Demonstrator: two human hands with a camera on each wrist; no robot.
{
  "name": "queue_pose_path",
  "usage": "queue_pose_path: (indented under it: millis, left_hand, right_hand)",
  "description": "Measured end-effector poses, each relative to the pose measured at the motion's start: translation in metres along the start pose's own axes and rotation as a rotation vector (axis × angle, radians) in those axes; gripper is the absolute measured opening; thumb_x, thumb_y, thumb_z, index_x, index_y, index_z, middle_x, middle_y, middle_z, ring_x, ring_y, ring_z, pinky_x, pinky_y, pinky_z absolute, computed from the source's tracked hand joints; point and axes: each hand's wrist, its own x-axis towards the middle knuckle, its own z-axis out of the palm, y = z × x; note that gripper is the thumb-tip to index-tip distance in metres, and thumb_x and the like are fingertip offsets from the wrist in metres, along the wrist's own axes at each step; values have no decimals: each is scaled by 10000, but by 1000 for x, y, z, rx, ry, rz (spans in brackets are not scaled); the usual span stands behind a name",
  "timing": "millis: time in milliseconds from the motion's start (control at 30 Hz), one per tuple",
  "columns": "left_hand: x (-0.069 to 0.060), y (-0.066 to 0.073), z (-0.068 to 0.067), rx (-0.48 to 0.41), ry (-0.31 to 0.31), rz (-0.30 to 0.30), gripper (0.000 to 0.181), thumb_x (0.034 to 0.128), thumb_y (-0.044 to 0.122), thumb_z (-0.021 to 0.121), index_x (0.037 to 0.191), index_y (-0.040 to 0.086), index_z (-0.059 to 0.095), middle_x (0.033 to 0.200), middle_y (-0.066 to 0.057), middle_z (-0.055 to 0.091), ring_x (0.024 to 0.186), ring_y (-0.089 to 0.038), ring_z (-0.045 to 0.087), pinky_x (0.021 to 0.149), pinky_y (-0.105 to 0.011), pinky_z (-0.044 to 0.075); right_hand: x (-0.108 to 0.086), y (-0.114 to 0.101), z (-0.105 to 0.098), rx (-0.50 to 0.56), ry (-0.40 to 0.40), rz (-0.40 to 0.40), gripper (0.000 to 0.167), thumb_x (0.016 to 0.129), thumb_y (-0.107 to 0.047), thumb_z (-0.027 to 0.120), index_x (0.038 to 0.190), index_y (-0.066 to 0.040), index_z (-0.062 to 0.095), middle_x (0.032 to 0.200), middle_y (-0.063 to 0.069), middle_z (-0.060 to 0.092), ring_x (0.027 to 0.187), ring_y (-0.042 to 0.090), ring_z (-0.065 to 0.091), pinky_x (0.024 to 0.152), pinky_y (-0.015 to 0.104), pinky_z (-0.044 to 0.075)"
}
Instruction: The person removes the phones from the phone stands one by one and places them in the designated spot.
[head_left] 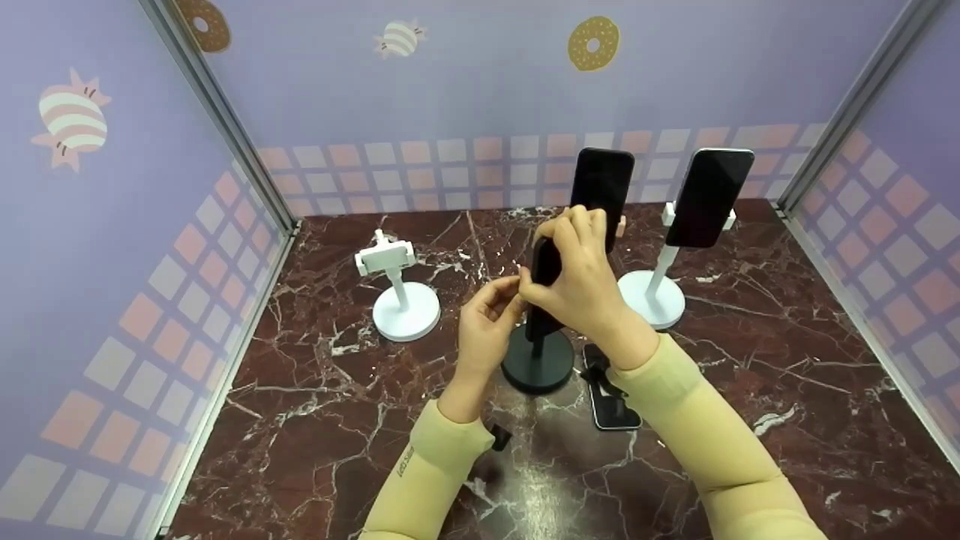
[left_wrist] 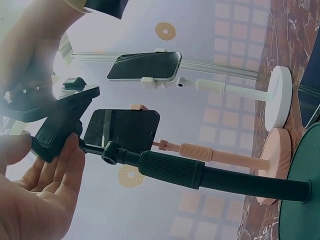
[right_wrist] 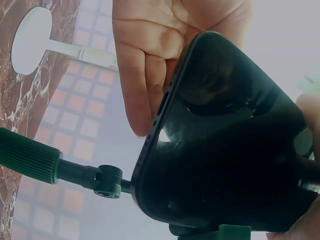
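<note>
A dark phone [head_left: 541, 319] stands tilted at the clamp of a dark green stand [head_left: 538, 367]. My right hand [head_left: 585, 281] grips the phone from above, its fingers at the far edge and thumb at the near one. Beside the clamp, my left hand [head_left: 484, 330] has thumb and fingertips close together; in the left wrist view they pinch the clamp [left_wrist: 60, 127]. The right wrist view shows the phone [right_wrist: 225, 140] large, with my left hand [right_wrist: 150, 55] partly behind it. How firmly the clamp holds the phone is hidden.
An empty white stand [head_left: 406, 311] is at the left. Behind my right hand, a pink stand [left_wrist: 280, 155] holds a black phone [head_left: 602, 180]; a white stand [head_left: 651, 300] at the right holds another phone [head_left: 709, 199]. One phone [head_left: 616, 412] lies flat near my right sleeve.
</note>
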Motion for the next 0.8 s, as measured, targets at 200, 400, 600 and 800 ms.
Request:
queue_pose_path:
  millis: [200, 400, 600, 800]
  left_hand:
    - [0, 0, 0, 2, 3, 0, 280, 969, -26, 665, 1198, -181, 622, 1095, -343, 674, 892, -15, 648, 783, -178, 543]
    - [0, 1, 0, 7, 4, 9, 293, 975, 12, 674, 1185, -186, 624, 1091, -344, 674, 939, -40, 659, 855, -194, 558]
    - [0, 0, 0, 6, 5, 12, 294, 978, 15, 671, 1190, -184, 625, 1116, -344, 680, 977, -69, 681, 864, -202, 562]
    - [1, 0, 0, -7, 4, 10, 275, 972, -19, 663, 1191, -182, 629, 1120, -347, 681, 958, -48, 680, 825, -181, 554]
  right_hand:
    - [-3, -4, 0, 12, -3, -12, 390, 696, -4, 761, 1001, -4, 517, 948, 183, 471, 943, 368, 353, 874, 474, 320]
    - [-5, -9, -2, 18, -11, -5, 391, 698, 1, 763, 1002, -9, 518, 956, 184, 473, 948, 365, 351, 865, 469, 320]
    - [-5, -11, -3, 30, -1, -9, 405, 684, 8, 770, 995, -8, 511, 948, 177, 472, 935, 354, 350, 870, 476, 295]
    - [-6, -13, -6, 37, 1, 5, 398, 685, 6, 768, 989, -11, 512, 942, 174, 474, 935, 358, 353, 867, 461, 300]
